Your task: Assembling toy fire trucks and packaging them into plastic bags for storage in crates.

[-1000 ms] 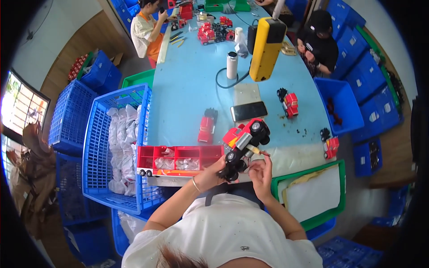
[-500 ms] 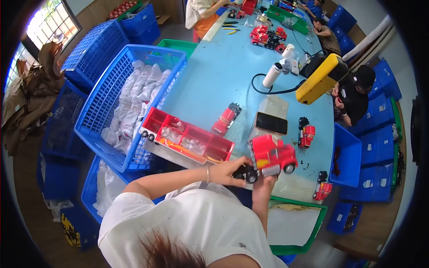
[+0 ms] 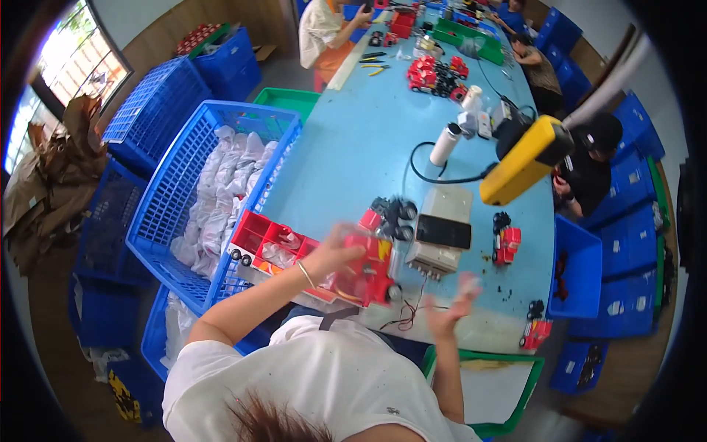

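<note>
My left hand point(image 3: 336, 254) grips a large red toy truck point(image 3: 377, 274) with yellow markings, blurred by motion, over the near edge of the table. Black wheels point(image 3: 401, 209) show just beyond it; I cannot tell whether they all belong to the held truck. Another red toy truck point(image 3: 370, 220) lies there, mostly hidden. Under my left forearm sits a long red toy trailer point(image 3: 253, 237) with compartments holding clear plastic-wrapped pieces. My right hand point(image 3: 451, 313) is raised at the table's near right, blurred, fingers apart and holding nothing.
A dark phone point(image 3: 443, 231) rests on a pale box point(image 3: 449, 202) with wires. Small red trucks point(image 3: 506, 244) stand to the right, beneath a yellow device point(image 3: 519, 166) on an arm. A blue basket point(image 3: 166, 199) of white-wrapped items is at left. Co-workers sit along the blue table point(image 3: 353, 147).
The truck has moved left and turned in my left hand. My right hand has let go of it and opened, moving slightly right. The view has shifted a little.
</note>
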A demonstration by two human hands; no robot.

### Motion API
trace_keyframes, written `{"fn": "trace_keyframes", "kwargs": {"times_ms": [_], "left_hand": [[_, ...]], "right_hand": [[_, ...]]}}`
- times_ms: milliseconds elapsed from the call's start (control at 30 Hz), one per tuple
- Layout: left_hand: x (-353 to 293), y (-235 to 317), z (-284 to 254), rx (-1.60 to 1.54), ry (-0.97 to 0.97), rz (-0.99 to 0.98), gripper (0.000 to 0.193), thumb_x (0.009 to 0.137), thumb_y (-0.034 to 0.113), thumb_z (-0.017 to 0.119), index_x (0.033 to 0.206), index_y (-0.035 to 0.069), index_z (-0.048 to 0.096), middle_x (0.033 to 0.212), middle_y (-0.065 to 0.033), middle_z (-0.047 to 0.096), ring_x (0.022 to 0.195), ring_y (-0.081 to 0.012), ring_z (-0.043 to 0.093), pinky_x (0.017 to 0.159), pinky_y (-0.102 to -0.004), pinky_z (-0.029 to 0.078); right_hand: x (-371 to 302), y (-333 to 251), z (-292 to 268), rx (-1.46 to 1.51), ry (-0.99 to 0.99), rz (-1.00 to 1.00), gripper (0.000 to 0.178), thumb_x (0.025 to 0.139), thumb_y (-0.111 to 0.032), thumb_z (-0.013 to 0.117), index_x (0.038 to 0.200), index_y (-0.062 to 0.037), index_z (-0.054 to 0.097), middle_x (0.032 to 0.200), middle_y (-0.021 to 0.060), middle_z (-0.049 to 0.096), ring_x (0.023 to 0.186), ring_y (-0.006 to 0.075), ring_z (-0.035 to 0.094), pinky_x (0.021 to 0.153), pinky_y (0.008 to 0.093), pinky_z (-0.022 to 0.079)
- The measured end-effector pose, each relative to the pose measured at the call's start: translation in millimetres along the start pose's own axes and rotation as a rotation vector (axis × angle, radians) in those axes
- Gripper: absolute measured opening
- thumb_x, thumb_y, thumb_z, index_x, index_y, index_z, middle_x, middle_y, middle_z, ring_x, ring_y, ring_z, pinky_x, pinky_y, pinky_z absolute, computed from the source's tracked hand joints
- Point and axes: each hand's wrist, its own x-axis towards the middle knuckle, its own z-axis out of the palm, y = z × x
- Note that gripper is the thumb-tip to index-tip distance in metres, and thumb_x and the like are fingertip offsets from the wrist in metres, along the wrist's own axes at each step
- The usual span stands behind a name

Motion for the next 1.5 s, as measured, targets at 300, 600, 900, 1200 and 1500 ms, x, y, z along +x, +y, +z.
{"fn": "trace_keyframes", "kwargs": {"times_ms": [300,600,900,1200,1500], "left_hand": [[164,-72,-145,0.923,0.652,0.031,0.072,0.067,0.052,0.064,0.114,0.005,0.037,0.092,-0.0216,0.061,0.088,-0.0379,0.059,0.075,-0.0419,0.047],[193,-83,-102,0.788,0.120,-0.255,0.072,0.067,0.053,0.064,0.105,-0.004,0.043,0.100,-0.0243,0.059,0.093,-0.0329,0.060,0.078,-0.0400,0.048],[177,-136,-189,0.494,0.465,-0.062,0.102,0.074,0.045,0.065,0.137,0.004,-0.005,0.094,-0.0235,0.060,0.082,-0.0344,0.061,0.074,-0.0420,0.048],[126,-79,-249,0.390,0.835,0.376,0.061,0.076,0.009,0.061,0.128,0.002,0.030,0.081,-0.0094,0.055,0.061,-0.0157,0.056,0.047,-0.0287,0.044],[-18,7,117,1.042,-0.258,1.250,0.080,0.057,0.015,0.076,0.124,0.002,0.035,0.120,-0.0219,0.045,0.113,-0.0369,0.042,0.095,-0.0436,0.035]], "right_hand": [[42,268,-14,-0.497,0.473,0.606,0.064,0.075,-0.019,0.065,0.122,0.0026,0.029,0.131,0.0205,0.032,0.115,0.0373,0.040,0.097,0.0435,0.031],[65,308,7,-0.459,0.096,1.085,0.058,0.077,-0.025,0.063,0.125,-0.0055,0.035,0.123,0.0186,0.040,0.107,0.0362,0.045,0.085,0.0453,0.039],[33,254,-23,-0.348,0.404,0.752,0.057,0.072,-0.009,0.068,0.120,-0.0032,0.039,0.120,0.0156,0.044,0.100,0.0296,0.049,0.087,0.0412,0.040],[16,101,-99,-0.203,0.760,0.706,0.055,0.065,0.000,0.072,0.111,-0.0016,0.042,0.110,0.0099,0.047,0.096,0.0209,0.050,0.085,0.0331,0.044],[7,-85,-120,-0.065,0.192,0.021,0.057,0.055,-0.004,0.080,0.098,-0.0084,0.042,0.099,0.0136,0.058,0.093,0.0282,0.052,0.077,0.0379,0.044]]}}
